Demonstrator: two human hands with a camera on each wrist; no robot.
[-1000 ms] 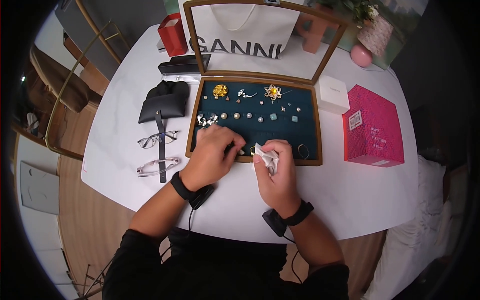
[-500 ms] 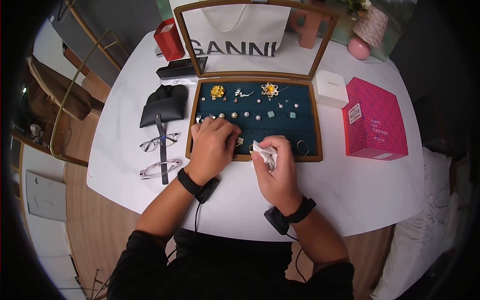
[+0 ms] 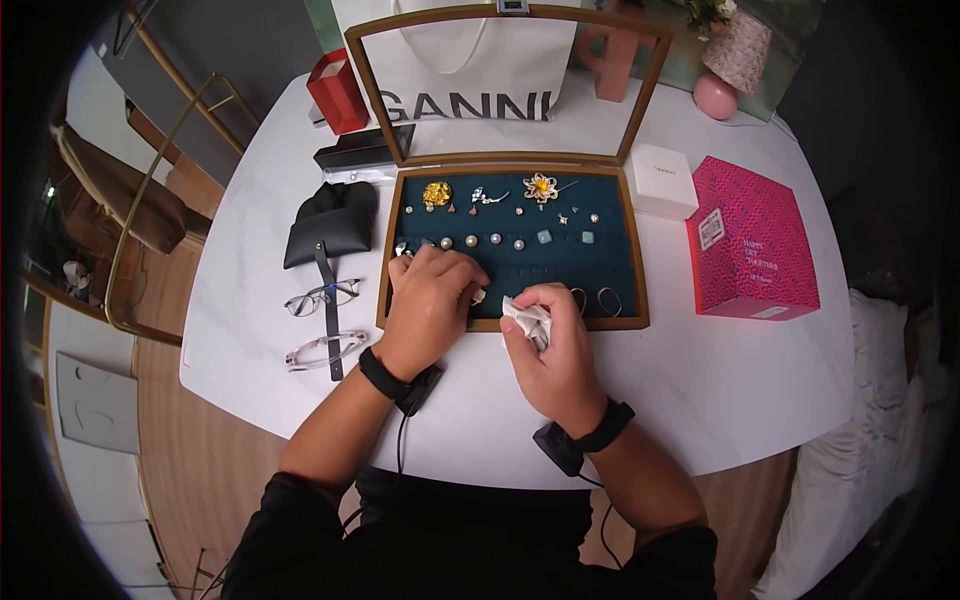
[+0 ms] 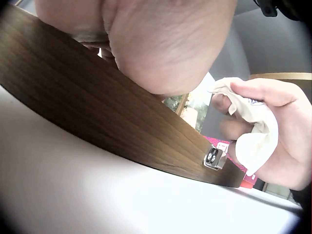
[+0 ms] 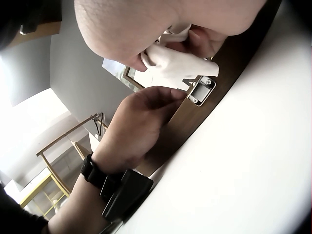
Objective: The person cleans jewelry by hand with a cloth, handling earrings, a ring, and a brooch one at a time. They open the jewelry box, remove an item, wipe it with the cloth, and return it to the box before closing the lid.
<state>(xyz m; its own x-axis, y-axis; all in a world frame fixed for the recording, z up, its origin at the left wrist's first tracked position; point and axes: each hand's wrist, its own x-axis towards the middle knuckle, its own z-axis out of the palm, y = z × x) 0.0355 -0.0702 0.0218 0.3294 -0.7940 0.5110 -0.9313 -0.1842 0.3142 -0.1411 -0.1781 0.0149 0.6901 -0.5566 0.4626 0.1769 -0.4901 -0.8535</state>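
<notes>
My left hand [image 3: 428, 305] is over the front left of the wooden jewellery box [image 3: 645, 323], fingers curled down toward its dark teal lining. A small gold piece of jewellery [image 3: 479, 297] shows at the thumb and index fingertips, which pinch it; the hand covers part of it. Just right of it, my right hand [image 3: 556, 350] grips a crumpled white cloth [image 3: 527, 322] at the box's front edge. In the left wrist view the cloth [image 4: 261, 129] hangs between thumb and fingers, near the metal clasp [image 4: 214, 157]. Two thin gold hoops [image 3: 609, 301] lie right of this hand.
The glass lid [image 3: 500, 157] stands raised behind rows of earrings and brooches. Two pairs of glasses [image 3: 325, 297] and a black pouch [image 3: 328, 238] lie left. A white box [image 3: 662, 180] and pink box [image 3: 755, 240] stand right, a white paper bag [image 3: 465, 60] behind.
The left fingers have shifted slightly with the small gold piece, staying over the front left of the box. The right hand keeps its grip on the cloth, and a second hoop now shows beside it.
</notes>
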